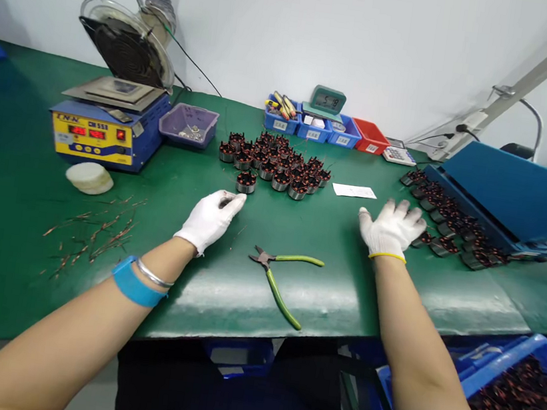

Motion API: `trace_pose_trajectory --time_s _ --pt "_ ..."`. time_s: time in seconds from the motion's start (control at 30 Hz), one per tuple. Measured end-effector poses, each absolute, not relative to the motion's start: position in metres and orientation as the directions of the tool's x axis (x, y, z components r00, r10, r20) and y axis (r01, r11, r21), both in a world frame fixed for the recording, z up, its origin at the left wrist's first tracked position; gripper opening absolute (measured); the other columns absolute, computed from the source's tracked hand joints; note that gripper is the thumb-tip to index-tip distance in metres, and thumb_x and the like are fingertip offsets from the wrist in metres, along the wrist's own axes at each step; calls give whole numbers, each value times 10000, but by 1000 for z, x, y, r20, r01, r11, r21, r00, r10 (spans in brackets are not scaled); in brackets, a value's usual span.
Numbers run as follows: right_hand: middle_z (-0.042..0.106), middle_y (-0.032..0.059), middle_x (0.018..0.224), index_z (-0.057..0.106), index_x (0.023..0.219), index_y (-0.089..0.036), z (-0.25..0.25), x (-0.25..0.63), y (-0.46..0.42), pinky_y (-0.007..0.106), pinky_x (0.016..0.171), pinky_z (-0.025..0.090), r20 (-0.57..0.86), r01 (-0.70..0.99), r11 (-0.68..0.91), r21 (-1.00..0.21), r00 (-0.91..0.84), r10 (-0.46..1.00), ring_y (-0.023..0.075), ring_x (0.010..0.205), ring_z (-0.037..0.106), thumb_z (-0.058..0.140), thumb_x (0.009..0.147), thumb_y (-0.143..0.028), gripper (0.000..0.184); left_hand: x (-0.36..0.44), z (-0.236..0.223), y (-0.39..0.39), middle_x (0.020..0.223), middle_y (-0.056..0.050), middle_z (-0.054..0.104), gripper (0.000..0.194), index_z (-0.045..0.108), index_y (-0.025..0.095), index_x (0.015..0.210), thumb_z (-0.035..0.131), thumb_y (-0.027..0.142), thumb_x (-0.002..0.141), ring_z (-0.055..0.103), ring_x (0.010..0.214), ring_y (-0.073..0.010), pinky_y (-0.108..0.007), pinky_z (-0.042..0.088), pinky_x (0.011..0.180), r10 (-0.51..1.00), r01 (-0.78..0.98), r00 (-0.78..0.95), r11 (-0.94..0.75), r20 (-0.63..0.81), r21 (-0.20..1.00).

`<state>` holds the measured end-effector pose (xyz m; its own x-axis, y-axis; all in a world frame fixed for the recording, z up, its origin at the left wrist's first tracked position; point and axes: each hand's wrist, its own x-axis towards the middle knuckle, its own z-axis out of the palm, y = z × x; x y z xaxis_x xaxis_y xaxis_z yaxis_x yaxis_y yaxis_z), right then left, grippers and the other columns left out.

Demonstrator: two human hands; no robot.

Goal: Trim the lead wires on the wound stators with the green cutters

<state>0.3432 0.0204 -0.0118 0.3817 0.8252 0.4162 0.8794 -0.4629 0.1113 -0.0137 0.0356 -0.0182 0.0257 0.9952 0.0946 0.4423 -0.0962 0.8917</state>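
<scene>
My left hand (214,217), in a white glove, has its fingers curled together just in front of a copper-wound motor stator (246,182). Whatever its fingertips may hold is hidden. Behind it stands a cluster of several such stators (281,180), pins upward. My right hand (392,229), also gloved, is spread flat with nothing in it, its fingertips close to another group of stators (444,246) at the right. Between the hands, nearer the table edge, green-handled cutting pliers (277,285) lie with their handles apart.
Wire scraps (103,233) and a round white pad (89,178) lie at left, by a blue solder pot unit (101,135) and purple tray (188,125). Small bins (345,137) and a paper slip (354,191) are behind. A blue crate (537,347) stands lower right.
</scene>
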Motion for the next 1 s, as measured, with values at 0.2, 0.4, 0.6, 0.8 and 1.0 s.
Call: trace_pose_trajectory --time_s 0.2,0.4,0.6,0.8,1.0 --pt "391 244 1479 442 1413 -48 -20 231 7 512 1121 220 21 919 392 31 -393 919 378 1363 330 400 915 -594 740 -19 -30 46 826 -55 686 528 640 163 880 506 669 806 611 776 -191 -316 467 744 987 380 -59 -118 151 918" --pt "317 211 1539 342 1476 -41 -3 187 -6 428 1165 246 106 709 579 -402 -592 799 270 1438 265 394 933 -503 716 -18 -16 36 977 -112 702 502 636 130 1006 453 579 876 655 899 -216 -346 503 839 938 460 -148 -214 312 862" --pt "444 235 1443 443 1408 -61 -4 197 -65 535 1128 310 110 746 603 -282 -599 793 375 1357 378 649 754 -520 826 7 -14 -5 1529 -136 389 604 446 148 1415 296 519 962 315 1432 -299 -489 267 1165 717 608 648 -690 256 392" --pt "515 224 1374 455 1387 -52 -19 234 -80 529 1084 353 139 896 440 -52 -430 892 361 1286 454 516 849 -378 632 -3 -14 -9 1588 -222 199 1021 278 45 1494 222 809 818 164 1467 -395 -657 145 1140 851 844 513 -478 -111 243" --pt "466 204 1427 442 1405 -74 12 219 -21 466 1062 380 208 950 311 -5 -303 930 360 1285 445 498 866 -497 687 -12 -2 -5 1515 -314 296 1004 366 0 1433 312 781 804 243 1407 -457 -726 112 1078 979 973 197 -202 51 110"
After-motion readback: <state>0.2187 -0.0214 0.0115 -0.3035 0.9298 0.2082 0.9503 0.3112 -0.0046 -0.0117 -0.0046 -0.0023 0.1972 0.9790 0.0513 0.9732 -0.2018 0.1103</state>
